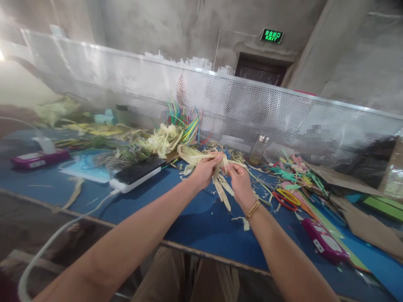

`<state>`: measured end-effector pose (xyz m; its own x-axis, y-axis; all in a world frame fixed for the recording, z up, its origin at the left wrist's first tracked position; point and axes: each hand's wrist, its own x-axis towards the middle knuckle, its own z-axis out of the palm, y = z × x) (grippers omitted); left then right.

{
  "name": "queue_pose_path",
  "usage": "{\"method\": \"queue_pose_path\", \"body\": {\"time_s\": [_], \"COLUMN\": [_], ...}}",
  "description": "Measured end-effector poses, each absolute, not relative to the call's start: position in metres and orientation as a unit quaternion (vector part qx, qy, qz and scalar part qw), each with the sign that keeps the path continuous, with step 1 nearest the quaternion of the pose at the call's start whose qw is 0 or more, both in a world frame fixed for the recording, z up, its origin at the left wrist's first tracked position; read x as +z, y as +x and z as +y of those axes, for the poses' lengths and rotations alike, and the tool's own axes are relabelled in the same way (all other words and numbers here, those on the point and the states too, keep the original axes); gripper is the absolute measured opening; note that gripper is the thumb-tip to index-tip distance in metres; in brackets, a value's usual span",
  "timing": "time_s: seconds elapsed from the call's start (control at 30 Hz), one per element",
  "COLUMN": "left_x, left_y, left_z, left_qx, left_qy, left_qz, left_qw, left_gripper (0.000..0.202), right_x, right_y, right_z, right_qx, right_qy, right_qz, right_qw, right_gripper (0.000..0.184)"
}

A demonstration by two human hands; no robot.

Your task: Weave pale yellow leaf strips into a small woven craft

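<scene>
Both hands meet over the blue table, holding pale dried husk strips that look like corn husk. My left hand has its fingers closed on the strips from the left. From the right, my right hand pinches the same bundle, and a gold bracelet circles that wrist. Loose ends hang below the fingers toward the tabletop. Just behind the hands lies a heap of cream husks. Where the fingertips meet, the strips are partly hidden, so I cannot tell whether they are knotted.
Left stand a phone on a white power bank with a cable, and a purple power strip. Right lie scissors, another purple strip and cardboard. A glass bottle stands by the perforated metal screen.
</scene>
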<state>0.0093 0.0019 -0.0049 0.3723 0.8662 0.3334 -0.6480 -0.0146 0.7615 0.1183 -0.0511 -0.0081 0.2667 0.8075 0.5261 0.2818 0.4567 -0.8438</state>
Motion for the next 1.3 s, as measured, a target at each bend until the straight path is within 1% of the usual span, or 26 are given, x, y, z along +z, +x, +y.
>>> {"method": "queue_pose_path", "body": {"time_s": [0.13,0.3,0.5,0.7,0.93,1.03,1.17,1.23,1.3], "left_x": [-0.005,-0.006,-0.005,0.0,0.001,-0.001,-0.003,-0.002,-0.002], "left_y": [0.009,0.008,0.007,0.004,0.004,0.004,0.003,0.003,0.003], "left_z": [0.002,0.003,-0.001,-0.008,-0.01,-0.008,-0.004,-0.003,-0.001], "left_qx": [0.552,0.556,0.56,0.576,0.569,0.564,0.561,0.564,0.567], "left_qy": [0.488,0.523,0.552,0.607,0.617,0.614,0.639,0.655,0.666], "left_qz": [0.124,0.132,0.146,0.158,0.147,0.152,0.164,0.163,0.164], "left_qw": [0.664,0.632,0.6,0.524,0.524,0.531,0.5,0.476,0.456], "left_gripper": [0.031,0.027,0.023,0.019,0.02,0.022,0.024,0.025,0.026], "right_x": [-0.009,-0.006,-0.01,-0.011,-0.013,-0.009,-0.001,0.0,-0.001], "right_y": [0.121,0.127,0.129,0.13,0.128,0.127,0.125,0.124,0.124], "right_z": [-0.051,-0.052,-0.047,-0.046,-0.045,-0.049,-0.058,-0.059,-0.058], "right_qx": [0.155,0.093,0.104,0.123,0.124,0.096,0.003,0.001,0.037], "right_qy": [-0.498,-0.493,-0.497,-0.5,-0.484,-0.481,-0.498,-0.51,-0.516], "right_qz": [-0.583,-0.622,-0.603,-0.595,-0.581,-0.592,-0.627,-0.617,-0.604], "right_qw": [0.622,0.602,0.616,0.617,0.642,0.64,0.599,0.599,0.606], "right_gripper": [0.028,0.027,0.028,0.023,0.022,0.021,0.02,0.019,0.019]}}
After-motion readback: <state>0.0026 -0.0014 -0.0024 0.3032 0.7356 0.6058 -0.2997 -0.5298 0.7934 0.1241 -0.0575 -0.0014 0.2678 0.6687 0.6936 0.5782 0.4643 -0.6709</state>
